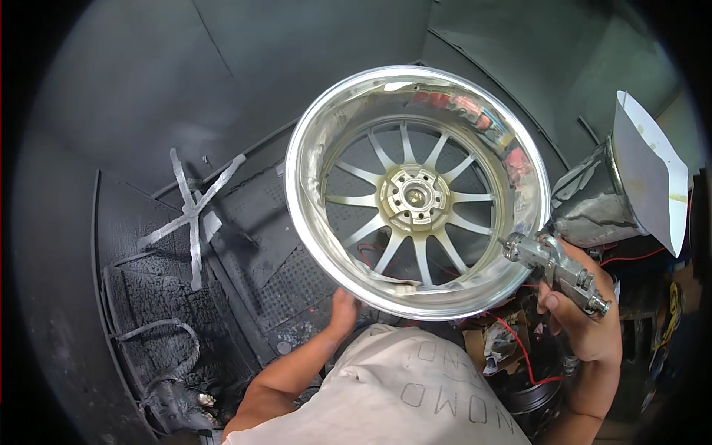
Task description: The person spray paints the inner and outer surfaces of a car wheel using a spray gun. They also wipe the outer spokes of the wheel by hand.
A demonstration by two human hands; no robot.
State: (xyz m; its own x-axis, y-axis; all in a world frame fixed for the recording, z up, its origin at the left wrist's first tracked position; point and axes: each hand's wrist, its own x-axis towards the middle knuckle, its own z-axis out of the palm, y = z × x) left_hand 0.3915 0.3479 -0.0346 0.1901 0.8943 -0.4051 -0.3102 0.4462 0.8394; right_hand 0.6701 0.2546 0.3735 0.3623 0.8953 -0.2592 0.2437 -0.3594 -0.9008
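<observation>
Spanning the middle of the head view, a silver wheel [417, 278] lies tilted with its open barrel toward the camera, above the floor [271, 297] and in front of its far corner, where two dark grey walls [245, 52] meet; what carries the wheel is hidden. Its many slim spokes run from a pale gold hub [417, 197] to a bright, polished rim, which mirrors red and blue shapes.

The left hand [343, 311] is at the rim's lower left edge, its fingers mostly tucked out of sight beneath, so I cannot tell whether they grasp it. The right hand [586, 319] has its fingers wrapped around a metal spray gun [558, 268], the nozzle pointing left over the wheel's lower right rim. Beside the gun a paint-smeared metal cup [593, 211] tilts, a white sheet [656, 167] at its mouth.

Near the floor's back left corner is a grey, star-shaped stand [194, 211]. A red cable [523, 345] curves below the wheel, near the right forearm.
</observation>
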